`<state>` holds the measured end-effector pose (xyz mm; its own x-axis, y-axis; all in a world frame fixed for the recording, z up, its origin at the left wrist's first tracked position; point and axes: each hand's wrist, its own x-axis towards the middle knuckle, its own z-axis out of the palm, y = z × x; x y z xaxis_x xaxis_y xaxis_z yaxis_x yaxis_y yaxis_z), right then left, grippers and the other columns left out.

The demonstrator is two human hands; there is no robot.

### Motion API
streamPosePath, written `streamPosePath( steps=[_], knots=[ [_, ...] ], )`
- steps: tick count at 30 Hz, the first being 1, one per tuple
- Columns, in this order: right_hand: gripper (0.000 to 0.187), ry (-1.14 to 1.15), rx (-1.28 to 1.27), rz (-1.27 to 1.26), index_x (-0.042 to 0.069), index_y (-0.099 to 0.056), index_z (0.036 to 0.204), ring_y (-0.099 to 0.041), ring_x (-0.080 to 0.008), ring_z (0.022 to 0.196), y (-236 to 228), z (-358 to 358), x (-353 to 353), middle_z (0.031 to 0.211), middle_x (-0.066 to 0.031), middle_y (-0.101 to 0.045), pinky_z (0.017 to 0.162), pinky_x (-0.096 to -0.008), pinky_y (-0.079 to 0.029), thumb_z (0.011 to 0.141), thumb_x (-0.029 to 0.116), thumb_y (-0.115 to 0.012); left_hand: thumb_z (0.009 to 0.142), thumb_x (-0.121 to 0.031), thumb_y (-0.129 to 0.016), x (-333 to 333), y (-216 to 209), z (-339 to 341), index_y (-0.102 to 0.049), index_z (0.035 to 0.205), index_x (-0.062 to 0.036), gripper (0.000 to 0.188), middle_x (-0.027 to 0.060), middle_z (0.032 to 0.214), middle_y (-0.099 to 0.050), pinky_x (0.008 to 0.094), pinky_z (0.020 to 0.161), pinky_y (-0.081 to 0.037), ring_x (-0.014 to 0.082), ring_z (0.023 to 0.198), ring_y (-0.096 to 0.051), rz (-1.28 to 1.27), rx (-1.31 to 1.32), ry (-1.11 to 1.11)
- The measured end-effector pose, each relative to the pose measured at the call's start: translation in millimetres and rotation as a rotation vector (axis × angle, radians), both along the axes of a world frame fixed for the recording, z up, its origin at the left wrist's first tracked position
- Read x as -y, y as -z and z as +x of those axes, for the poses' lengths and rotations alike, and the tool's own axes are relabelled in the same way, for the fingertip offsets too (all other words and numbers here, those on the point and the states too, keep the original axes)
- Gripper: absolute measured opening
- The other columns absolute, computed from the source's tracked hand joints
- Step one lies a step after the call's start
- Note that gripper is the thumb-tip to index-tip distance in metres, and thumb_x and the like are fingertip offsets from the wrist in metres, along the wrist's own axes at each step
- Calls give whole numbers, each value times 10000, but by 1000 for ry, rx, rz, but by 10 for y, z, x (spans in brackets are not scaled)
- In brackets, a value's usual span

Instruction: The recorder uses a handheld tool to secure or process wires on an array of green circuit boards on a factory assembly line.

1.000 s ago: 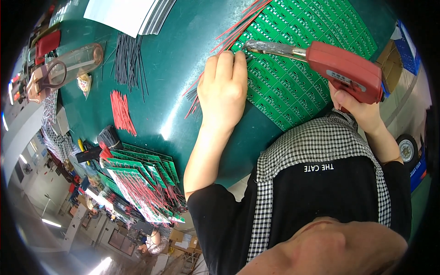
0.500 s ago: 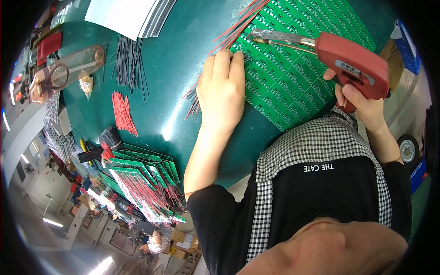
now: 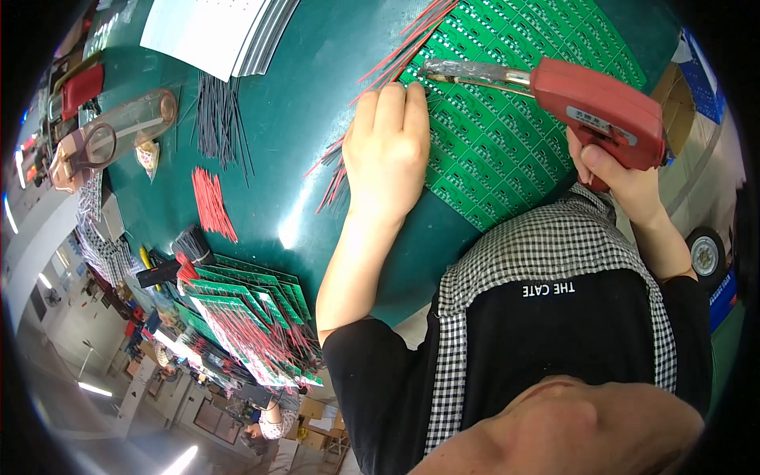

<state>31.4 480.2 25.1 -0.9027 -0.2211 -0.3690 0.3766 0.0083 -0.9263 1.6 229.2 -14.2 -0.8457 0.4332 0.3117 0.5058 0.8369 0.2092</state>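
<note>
My left hand (image 3: pixel 388 150) lies back-up at the left edge of a green panel of circuit boards (image 3: pixel 507 119). Its fingers are bent and pressed together; the fingertips and whatever they pinch are hidden. Red and dark wires (image 3: pixel 334 178) stick out to the left from under this hand, and further red wires (image 3: pixel 412 39) lie along the panel's edge beyond it. My right hand (image 3: pixel 621 170) grips a red soldering gun (image 3: pixel 598 107) by its handle. The gun's metal tip (image 3: pixel 427 70) points left, just above the panel's edge and close to the left fingertips.
On the green table lie a stack of white sheets (image 3: pixel 198 36), dark wires (image 3: pixel 218 119) and short red wires (image 3: pixel 212 204). A pinkish bottle (image 3: pixel 131 127) stands at the far left. Nearer are stacked boards with red wires (image 3: pixel 253 309). Another person (image 3: pixel 273 419) shows in the background.
The soldering gun has shifted a little to the left, bringing its tip nearer my left fingertips. My left hand has edged slightly right. The whole view has moved slightly.
</note>
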Motion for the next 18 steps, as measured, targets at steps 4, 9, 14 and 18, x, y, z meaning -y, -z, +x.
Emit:
streamPosePath(
  steps=[4,9,14,18],
  knots=[
    [183,-48,48,87,22,-574,913,-480,-47,562,33,35,-79,742,-18,-569,482,-188,-375,790,144,-633,638,-49,-560,-16,23,1,-595,894,11,266,79,811,-521,293,615,-476,207,733,-515,7,10,-3],
    [224,37,29,-2,14,-574,978,-481,-49,566,-36,10,50,853,-46,-613,485,-181,-379,792,130,-623,638,-47,-560,11,15,-3,-595,895,11,266,78,809,-517,293,615,-477,206,735,-515,-1,7,1],
    [273,60,-40,-76,8,-552,1042,-484,-50,574,-47,-21,46,944,-58,-611,488,-181,-385,801,123,-607,639,-46,-558,5,-1,-3,-594,904,12,274,80,820,-524,294,621,-477,208,738,-515,-15,4,1],
    [266,76,-13,-61,3,-564,1014,-489,-52,582,-38,-8,9,898,-50,-614,494,-186,-395,799,148,-619,640,-45,-557,2,-8,-2,-593,910,16,279,86,836,-530,298,625,-478,212,742,-517,-26,9,8]
  ],
)
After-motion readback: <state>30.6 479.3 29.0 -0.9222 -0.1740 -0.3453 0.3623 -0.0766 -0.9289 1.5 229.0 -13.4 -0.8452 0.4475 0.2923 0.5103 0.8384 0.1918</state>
